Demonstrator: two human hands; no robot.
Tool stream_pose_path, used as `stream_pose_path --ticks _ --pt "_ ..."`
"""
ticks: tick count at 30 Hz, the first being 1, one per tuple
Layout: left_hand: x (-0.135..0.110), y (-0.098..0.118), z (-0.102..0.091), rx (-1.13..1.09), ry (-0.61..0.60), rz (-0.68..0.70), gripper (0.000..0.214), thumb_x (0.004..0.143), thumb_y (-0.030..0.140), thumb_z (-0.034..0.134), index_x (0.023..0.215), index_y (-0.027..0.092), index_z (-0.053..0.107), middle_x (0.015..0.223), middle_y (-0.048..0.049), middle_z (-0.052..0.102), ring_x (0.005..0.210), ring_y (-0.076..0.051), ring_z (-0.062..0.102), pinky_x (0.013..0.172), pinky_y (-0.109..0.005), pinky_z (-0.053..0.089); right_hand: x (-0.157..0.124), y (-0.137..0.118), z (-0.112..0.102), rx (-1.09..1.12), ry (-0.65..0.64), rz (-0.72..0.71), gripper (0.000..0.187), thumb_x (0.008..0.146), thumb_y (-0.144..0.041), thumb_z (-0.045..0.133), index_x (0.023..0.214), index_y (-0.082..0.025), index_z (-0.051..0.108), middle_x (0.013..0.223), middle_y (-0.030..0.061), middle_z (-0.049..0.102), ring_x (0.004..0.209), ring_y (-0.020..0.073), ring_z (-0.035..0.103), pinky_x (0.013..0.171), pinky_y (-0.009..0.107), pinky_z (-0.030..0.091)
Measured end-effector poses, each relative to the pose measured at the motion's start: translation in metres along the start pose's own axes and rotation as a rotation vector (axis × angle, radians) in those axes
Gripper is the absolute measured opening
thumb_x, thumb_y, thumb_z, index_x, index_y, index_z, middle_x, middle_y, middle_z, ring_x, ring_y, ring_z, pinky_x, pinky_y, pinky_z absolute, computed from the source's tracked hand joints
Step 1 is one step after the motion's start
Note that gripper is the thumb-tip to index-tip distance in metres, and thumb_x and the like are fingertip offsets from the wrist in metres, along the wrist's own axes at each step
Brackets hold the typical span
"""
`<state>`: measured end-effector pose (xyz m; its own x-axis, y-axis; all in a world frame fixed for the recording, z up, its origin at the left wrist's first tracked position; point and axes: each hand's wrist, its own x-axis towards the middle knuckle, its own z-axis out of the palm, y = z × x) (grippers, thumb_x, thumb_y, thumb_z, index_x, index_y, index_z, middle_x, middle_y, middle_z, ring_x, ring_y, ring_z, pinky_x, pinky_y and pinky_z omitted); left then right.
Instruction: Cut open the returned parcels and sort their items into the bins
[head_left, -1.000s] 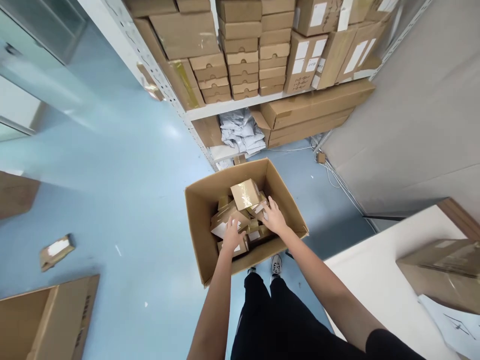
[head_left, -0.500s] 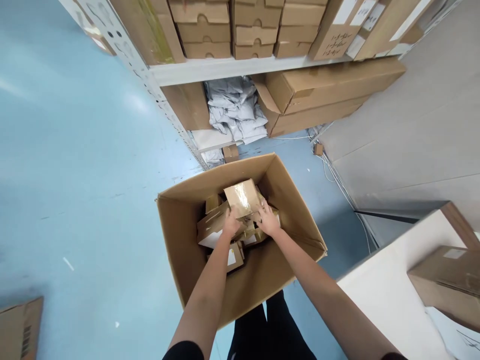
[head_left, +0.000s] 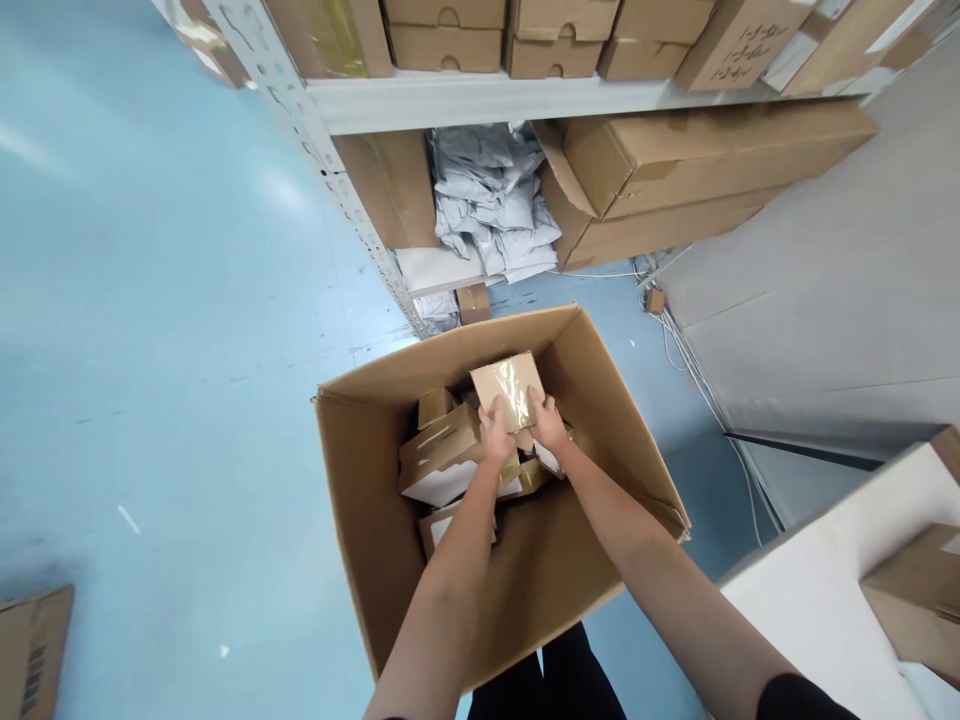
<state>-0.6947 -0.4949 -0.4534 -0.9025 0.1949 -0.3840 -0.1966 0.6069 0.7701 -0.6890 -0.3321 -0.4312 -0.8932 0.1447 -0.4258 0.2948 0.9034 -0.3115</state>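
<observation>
Both arms reach down into a large open cardboard carton [head_left: 570, 610]. A small cardboard box [head_left: 499, 385] with shiny clear tape across its top is gripped between my two hands. My left hand [head_left: 496, 432] has its thumb on the near left part of the box. On the near right side, my right hand [head_left: 547, 420] holds it with the thumb on top. Under and beside it lie several more small boxes, among them a tilted brown box [head_left: 439, 450] with a white label and a lower box [head_left: 435, 525]. Fingers beneath the held box are hidden.
Beyond the carton stands a metal shelf [head_left: 465, 105] with cardboard boxes and grey-white plastic packages [head_left: 491, 200]. Cables [head_left: 701, 370] run along the wall at right. A white table [head_left: 817, 580] carrying a box is at lower right; another carton [head_left: 34, 650] sits lower left.
My hands have closed around the taped box from both sides, my left hand moving right along it. The box now sits slightly farther right and more level in view. The camera view has shifted too.
</observation>
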Motion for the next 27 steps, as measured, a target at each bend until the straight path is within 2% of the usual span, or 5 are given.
stream_pose_path --ticks 4,13,21,24,27 --pt "-0.014 0.019 -0.016 0.153 0.044 -0.096 0.096 0.082 0.013 0.077 0.165 0.030 0.033 0.174 -0.0181 0.017 0.141 -0.041 0.049 0.116 -0.050 0.039 -0.022 -0.017 -0.024 -0.103 -0.084 0.032 0.101 0.088 -0.021 0.072 0.171 -0.035 0.015 0.144 0.0160 0.044 0.114 0.0297 0.067 0.097 0.036 0.050" --pt "-0.077 0.081 -0.078 0.372 0.068 0.102 0.090 0.082 0.025 0.079 0.163 0.031 0.041 0.165 -0.0164 0.032 0.136 -0.039 0.052 0.113 -0.048 0.044 -0.102 -0.041 -0.101 -0.112 -0.034 0.018 0.100 0.090 -0.034 0.076 0.170 -0.040 0.016 0.137 0.0126 0.043 0.112 0.0290 0.064 0.093 0.036 0.050" --pt "-0.147 0.191 -0.110 0.381 0.210 0.453 0.084 0.083 0.028 0.079 0.161 0.031 0.045 0.167 -0.0162 0.031 0.140 -0.040 0.049 0.114 -0.052 0.044 -0.206 -0.041 -0.205 -0.010 0.312 0.040 0.099 0.084 -0.027 0.078 0.167 -0.039 0.026 0.139 0.0123 0.044 0.120 0.0307 0.058 0.095 0.036 0.051" --pt "-0.183 0.242 -0.105 0.368 0.230 0.609 0.082 0.084 0.026 0.077 0.160 0.032 0.047 0.168 -0.0159 0.029 0.140 -0.041 0.048 0.114 -0.053 0.045 -0.264 -0.024 -0.237 0.045 0.466 0.100 0.098 0.083 -0.022 0.075 0.167 -0.038 0.028 0.141 0.0126 0.044 0.121 0.0307 0.058 0.097 0.036 0.051" --pt "-0.228 0.289 -0.081 0.352 0.192 0.739 0.082 0.083 0.024 0.077 0.160 0.033 0.048 0.169 -0.0147 0.029 0.142 -0.040 0.047 0.114 -0.053 0.045 -0.331 0.007 -0.253 0.088 0.637 0.169 0.099 0.081 -0.020 0.074 0.167 -0.038 0.028 0.146 0.0132 0.042 0.125 0.0317 0.056 0.097 0.037 0.052"
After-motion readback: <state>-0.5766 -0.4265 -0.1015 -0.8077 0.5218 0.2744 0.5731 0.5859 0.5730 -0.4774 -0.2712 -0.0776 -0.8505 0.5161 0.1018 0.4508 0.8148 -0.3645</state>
